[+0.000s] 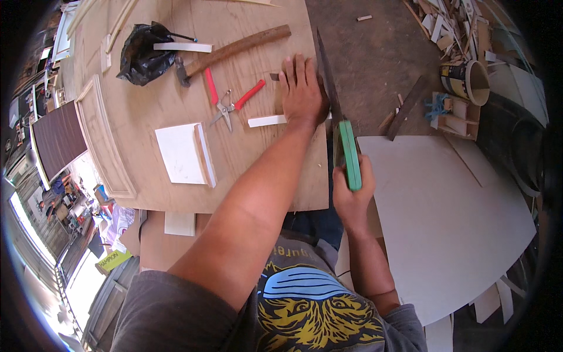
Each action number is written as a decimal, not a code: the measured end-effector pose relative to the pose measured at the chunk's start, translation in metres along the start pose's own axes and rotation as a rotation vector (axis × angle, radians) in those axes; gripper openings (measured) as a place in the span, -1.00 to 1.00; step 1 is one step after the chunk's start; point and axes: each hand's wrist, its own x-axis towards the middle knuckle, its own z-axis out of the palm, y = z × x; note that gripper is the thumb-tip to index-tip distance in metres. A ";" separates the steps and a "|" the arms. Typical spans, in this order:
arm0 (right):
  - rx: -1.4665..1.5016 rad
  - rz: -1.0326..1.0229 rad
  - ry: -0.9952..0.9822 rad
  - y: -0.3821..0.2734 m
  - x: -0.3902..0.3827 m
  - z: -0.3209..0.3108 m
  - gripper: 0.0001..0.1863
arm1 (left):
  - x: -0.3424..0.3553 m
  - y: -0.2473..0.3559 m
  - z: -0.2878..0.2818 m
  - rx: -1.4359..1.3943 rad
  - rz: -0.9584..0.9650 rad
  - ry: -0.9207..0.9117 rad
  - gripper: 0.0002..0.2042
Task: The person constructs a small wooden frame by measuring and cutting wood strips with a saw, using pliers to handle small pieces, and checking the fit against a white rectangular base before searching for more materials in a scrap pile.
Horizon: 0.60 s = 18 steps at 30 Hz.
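While my left hand (304,94) lies flat, my right hand (355,196): wrapped round the green handle (350,155) of the saw (337,111).
Left hand: palm down at the right edge of the desk (252,176), fingers stretched out, pinching nothing; what lies beneath the palm I cannot fully see.
Saw: just past that edge, handle toward me, blade pointing away, close beside my left hand; whether its teeth touch wood I cannot tell.
Strip (265,121): white, narrow, running under my left wrist.
Saw's feel: probably light, the blade thin and springy, the handle rigid; best held by the handle alone, clear of the teeth.
Strip's feel: likely light, stiff, prone to skid if loose; best pressed flat, back from the blade.
Desk, farther left: shears (223,108), hammer (237,50), black bag (142,56), white block (179,155).
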 end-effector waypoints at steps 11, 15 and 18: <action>0.009 0.030 -0.013 0.002 0.010 0.005 -0.86 | -0.001 -0.005 0.003 0.019 -0.007 0.014 -0.38; -0.005 -0.042 -0.002 0.006 0.014 0.008 -0.86 | 0.001 -0.001 -0.003 -0.005 -0.014 -0.012 -0.38; 0.044 0.038 -0.008 0.013 0.025 0.014 -0.86 | 0.000 0.000 -0.003 -0.001 -0.007 -0.025 -0.38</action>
